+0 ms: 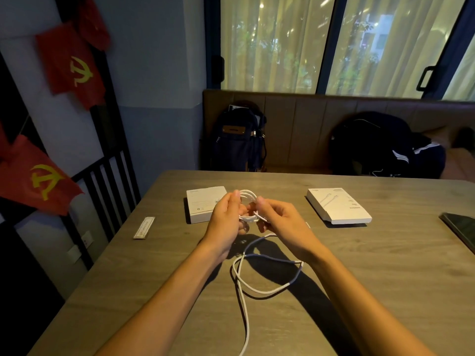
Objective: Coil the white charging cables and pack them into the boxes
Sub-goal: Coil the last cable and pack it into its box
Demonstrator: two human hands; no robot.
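In the middle of the frame a white cable is held between both hands above the wooden surface; several loops of it are gathered into a small coil between the fingers. The grip of the left hand is closed on the left side of the coil, with the thumb on top; the grip of the right hand is closed on the right side, where the strand is pinched between thumb and fingers. The rest of the cable hangs down from the hands and lies loose on the surface in the lower middle of the frame, in one wide loop, and then runs out at the bottom edge. Behind the left hand a white box lies flat on the surface; a second box lies to the right of the hands, well apart from the first. A narrow paper strip lies at the left; a dark flat object is seen at the right edge.
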